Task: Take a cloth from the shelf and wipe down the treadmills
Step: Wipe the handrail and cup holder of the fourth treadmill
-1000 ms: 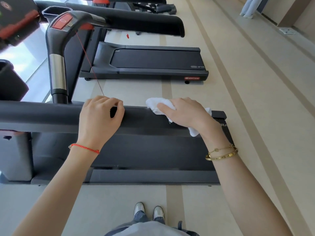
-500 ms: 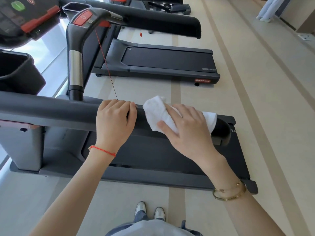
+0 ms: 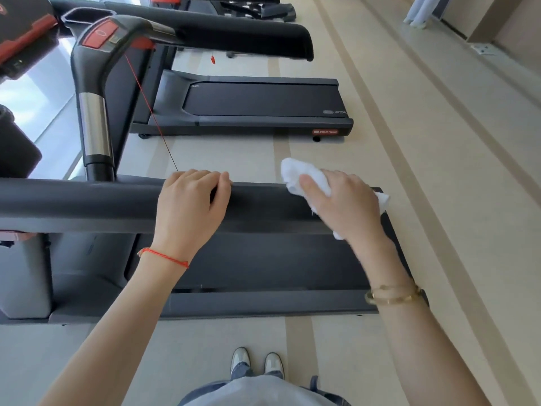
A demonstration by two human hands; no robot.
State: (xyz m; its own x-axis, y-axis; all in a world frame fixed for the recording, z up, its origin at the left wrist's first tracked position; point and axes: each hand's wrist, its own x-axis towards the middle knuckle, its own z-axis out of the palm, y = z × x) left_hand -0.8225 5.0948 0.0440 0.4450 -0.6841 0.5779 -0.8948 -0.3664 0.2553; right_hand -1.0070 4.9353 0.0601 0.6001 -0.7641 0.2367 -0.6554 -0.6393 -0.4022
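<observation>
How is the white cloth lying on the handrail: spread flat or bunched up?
Bunched up. The white cloth sits crumpled under the right hand, which presses it onto the near treadmill's handrail, with loose ends poking out either side.

Both arms bare to the frame edge, no sleeves visible. Left hand [image 3: 190, 206]: thin red braided cord bracelet [image 3: 164, 257] at the wrist, small knot or tag on its outer side. Right hand [image 3: 348, 203]: two slim gold bangles [image 3: 392, 295] stacked on the forearm, one possibly with small studs, too blurred to confirm. Grey top [image 3: 257, 391] at bottom edge, blue jeans [image 3: 241, 371] below it, pale grey-white sneakers [image 3: 257, 361] with darker toe panels.
</observation>
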